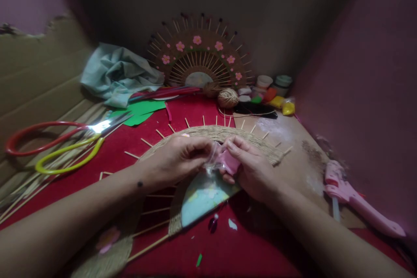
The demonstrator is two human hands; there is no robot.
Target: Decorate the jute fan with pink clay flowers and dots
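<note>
Between my two hands is a small clear plastic bag with a lump of pink clay [230, 161] in it. My left hand [185, 154] is closed, its fingertips pinching the bag's clear edge. Wrapped round the clay end, my right hand [247, 163] has its thumb on top. Below them lies a half-round woven fan [208, 132] of thin sticks and twine, with a light blue painted centre [203, 204]. A pink flower [108, 239] sits on its woven band at the lower left, partly hidden by my left arm.
Scissors [97, 127] with red and yellow handles lie at left beside green sheets [140, 112]. A finished flowered fan [197, 40] leans at the back. Twine balls [228, 98] and yellow clay bags [288, 106] stand before it. A pink glue gun [355, 200] rests at right.
</note>
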